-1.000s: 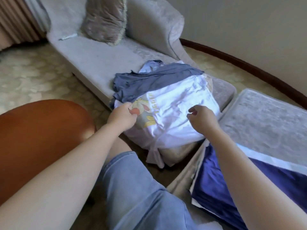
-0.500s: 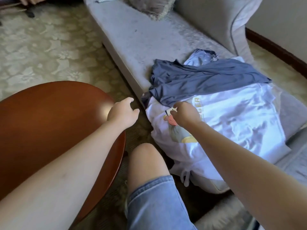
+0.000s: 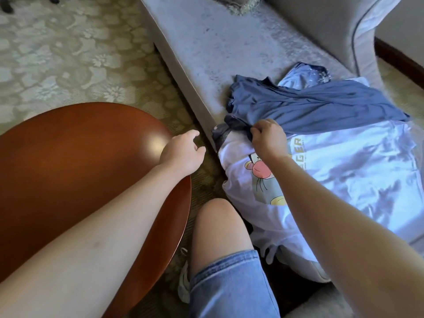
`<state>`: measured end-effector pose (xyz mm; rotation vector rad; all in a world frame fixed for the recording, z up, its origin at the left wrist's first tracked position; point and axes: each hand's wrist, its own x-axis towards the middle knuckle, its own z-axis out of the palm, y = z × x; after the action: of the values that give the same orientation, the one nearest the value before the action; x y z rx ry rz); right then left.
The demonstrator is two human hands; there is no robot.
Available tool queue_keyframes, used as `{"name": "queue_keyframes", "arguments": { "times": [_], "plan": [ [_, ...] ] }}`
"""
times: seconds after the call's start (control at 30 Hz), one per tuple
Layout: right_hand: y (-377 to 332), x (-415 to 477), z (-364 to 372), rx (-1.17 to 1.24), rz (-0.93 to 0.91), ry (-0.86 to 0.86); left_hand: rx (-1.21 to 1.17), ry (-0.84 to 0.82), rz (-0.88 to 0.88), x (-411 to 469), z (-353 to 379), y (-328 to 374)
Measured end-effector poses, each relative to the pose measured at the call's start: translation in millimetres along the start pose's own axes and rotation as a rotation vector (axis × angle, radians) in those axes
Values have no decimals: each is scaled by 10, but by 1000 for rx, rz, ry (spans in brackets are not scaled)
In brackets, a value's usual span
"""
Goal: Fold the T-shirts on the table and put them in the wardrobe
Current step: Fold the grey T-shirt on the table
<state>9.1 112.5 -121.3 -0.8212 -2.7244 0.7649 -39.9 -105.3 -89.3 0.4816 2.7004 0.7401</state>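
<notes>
Grey sofa (image 3: 206, 53) w/ fringed cushion (image 3: 238, 6); floral carpet (image 3: 57, 53); glossy round wood table (image 3: 68, 168) btm left; dark skirting (image 3: 400, 59) far rt.

On your grey couch (image 3: 229, 53) lies the white T-shirt (image 3: 344, 171); the blue T-shirt (image 3: 321, 106) lies beyond the white T-shirt, overlapping its far edge.

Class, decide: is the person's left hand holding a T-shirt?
No, the left hand is open beside the wooden table, apart from the pile of T-shirts.
</notes>
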Motion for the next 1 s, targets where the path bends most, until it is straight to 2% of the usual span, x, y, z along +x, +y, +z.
{"name": "queue_keyframes", "arguments": {
  "times": [0.13, 0.33, 0.47, 0.6, 0.73, 0.87, 1.0],
  "plan": [
    [-11, -389, -325, 250, -21, 110, 24, -25, 60, -131, -76, 238],
    [-42, -960, -889, 377, -76, 244, -48, -101, 215, -426, -132, 622],
    [-325, -1116, -1460, 442, -156, 334, -137, -114, 337, -670, -179, 992],
    [-840, -1214, -1974, 497, -276, 402, -239, -38, 427, -919, -375, 1307],
    [-1526, -1255, -2405, 550, -404, 443, -277, 30, 407, -1177, -762, 1391],
    [-2311, -1358, -2809, 626, -556, 464, -351, 179, 421, -1533, -1320, 1228],
    [-3057, -1585, -3132, 742, -661, 469, -351, 275, 309, -1879, -1827, 807]
  ]
}}
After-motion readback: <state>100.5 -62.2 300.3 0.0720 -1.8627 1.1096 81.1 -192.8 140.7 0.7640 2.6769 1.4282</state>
